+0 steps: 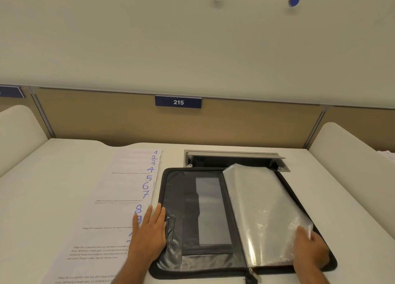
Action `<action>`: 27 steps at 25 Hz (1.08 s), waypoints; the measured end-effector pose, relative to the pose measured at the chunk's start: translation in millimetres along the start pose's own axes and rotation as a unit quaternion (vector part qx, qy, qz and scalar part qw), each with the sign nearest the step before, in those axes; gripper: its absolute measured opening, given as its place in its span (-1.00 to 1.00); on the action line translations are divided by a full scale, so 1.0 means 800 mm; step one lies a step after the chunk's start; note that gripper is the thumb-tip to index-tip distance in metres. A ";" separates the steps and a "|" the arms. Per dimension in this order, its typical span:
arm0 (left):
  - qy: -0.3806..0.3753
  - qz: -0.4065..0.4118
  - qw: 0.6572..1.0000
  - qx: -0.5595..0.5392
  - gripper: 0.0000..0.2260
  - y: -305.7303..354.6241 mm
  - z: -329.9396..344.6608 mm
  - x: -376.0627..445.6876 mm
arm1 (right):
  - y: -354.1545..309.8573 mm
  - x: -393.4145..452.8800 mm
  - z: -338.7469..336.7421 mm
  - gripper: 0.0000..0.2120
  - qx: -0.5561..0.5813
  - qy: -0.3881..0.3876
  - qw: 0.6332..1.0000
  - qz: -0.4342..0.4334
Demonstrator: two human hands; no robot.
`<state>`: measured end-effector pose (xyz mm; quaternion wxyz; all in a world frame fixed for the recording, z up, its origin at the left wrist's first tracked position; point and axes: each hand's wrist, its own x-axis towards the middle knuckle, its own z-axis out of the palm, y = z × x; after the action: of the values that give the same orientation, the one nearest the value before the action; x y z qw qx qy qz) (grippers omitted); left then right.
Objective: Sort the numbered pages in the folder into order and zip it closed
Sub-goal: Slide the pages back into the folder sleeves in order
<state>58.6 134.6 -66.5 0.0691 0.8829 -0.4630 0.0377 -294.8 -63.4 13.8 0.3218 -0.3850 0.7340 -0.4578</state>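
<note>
Sorting numbered pages beside an open zip folder point(213, 211) on a white desk point(64, 177)

Black folder lies open and flat at the desk's near edge, its zipper pull point(253, 274) at the near rim; left of the folder, touching its edge, the numbered pages point(119, 198) lie fanned in a column, blue digits 1 to 8 readable from far to near, lower digits covered. Left hand point(148, 234) rests flat, fingers straight and slightly spread, across the folder's left edge and the pages. Right hand point(310, 249) pinches the near corner of the clear plastic sleeves point(260, 209) on the folder's right half, fingers curled round the film. Beyond the folder, a grey cable hatch point(233, 158) stands open; above it on the partition, a blue plate point(178, 102) reads 215
</note>
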 end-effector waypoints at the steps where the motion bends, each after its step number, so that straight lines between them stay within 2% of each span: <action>1: 0.005 0.002 1.000 0.004 -0.41 0.000 0.001 0.000 | -0.002 0.004 -0.005 -0.69 0.004 0.024 1.000 0.006; 3: 0.012 0.008 1.000 0.010 -0.41 -0.001 0.004 0.000 | -0.012 0.007 -0.012 -0.61 0.007 0.076 0.997 0.019; 4: 0.021 0.010 1.000 0.012 -0.41 -0.002 0.006 0.001 | -0.016 0.007 -0.011 -0.59 -0.020 0.090 0.996 -0.017; 6: 0.040 0.019 0.999 0.008 -0.42 -0.002 0.009 0.003 | -0.017 -0.001 -0.005 -0.62 -0.107 0.067 0.973 -0.191; 7: 0.041 0.025 0.999 0.006 -0.47 -0.001 0.008 0.003 | -0.011 -0.007 0.002 -0.61 -0.147 0.026 0.943 -0.296; 9: 0.045 0.042 0.998 0.013 -0.62 0.001 0.000 0.008 | -0.003 -0.029 0.026 -0.52 -0.222 -0.118 0.870 -0.424; 10: 0.039 0.043 0.998 0.013 -0.63 0.003 -0.006 0.013 | 0.002 -0.039 0.041 -0.48 -0.264 -0.180 0.824 -0.469; 12: 0.017 0.035 0.999 -0.009 -0.54 0.013 -0.018 0.022 | 0.014 -0.051 0.066 -0.45 -0.344 -0.262 0.717 -0.548; 13: 0.013 0.035 0.999 -0.025 -0.48 0.021 -0.021 0.024 | 0.018 -0.054 0.076 -0.43 -0.387 -0.292 0.668 -0.564; 14: 0.015 0.040 0.998 -0.041 -0.45 0.030 -0.021 0.027 | 0.020 -0.056 0.082 -0.41 -0.429 -0.316 0.637 -0.557; 15: 0.005 0.042 0.997 -0.065 -0.44 0.041 -0.021 0.028 | 0.024 -0.055 0.084 -0.40 -0.455 -0.325 0.628 -0.542; 17: 0.011 0.033 0.992 -0.119 -0.45 0.061 -0.017 0.025 | 0.029 -0.049 0.079 -0.37 -0.477 -0.323 0.634 -0.515; 21: -0.014 0.038 0.995 -0.092 -0.42 0.074 -0.003 0.021 | 0.034 -0.022 0.049 -0.34 -0.529 -0.333 0.624 -0.469; 24: -0.002 0.036 0.997 -0.070 -0.39 0.073 0.000 0.022 | 0.031 0.010 0.024 -0.24 -0.515 -0.325 0.653 -0.450; 27: -0.025 0.029 0.997 -0.065 -0.39 0.074 -0.003 0.021 | 0.027 0.037 0.008 -0.18 -0.534 -0.311 0.666 -0.419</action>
<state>19.6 88.1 -56.9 0.1134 0.8632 -0.4918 -0.0122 -310.0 -85.4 -11.7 0.0450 -0.8776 0.4719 0.0720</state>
